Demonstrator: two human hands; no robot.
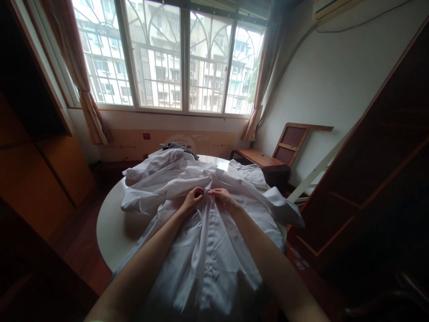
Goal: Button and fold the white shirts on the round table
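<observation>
- The fingers of the left hand (193, 197) are curling narrowly and pinching the front strip of a white shirt (208, 250) near its upper end.
- The fingers of the right hand (221, 196) are pinching the same strip from the other side, fingertips almost meeting those of the left; whether a button is sitting between them is too small to tell.
- Both bare forearms are reaching in from the near edge, lying over the shirt's body.
- The white shirt is lying spread, front up, across a round white table (110, 223), its collar end pointing far and its sleeves bunching to the left and right.
- A dark checked cloth (177, 146) is lying just beyond the shirt at the far side.
- A flat cardboard sheet (167, 142) is leaning under the window (167, 53); it is bearing a round printed mark and small red labels, but the writing is too blurred to read.
- A wooden chair (268, 156) is standing at the far right, near the wall.
- Curtains (77, 67) are hanging at both sides of the window.
</observation>
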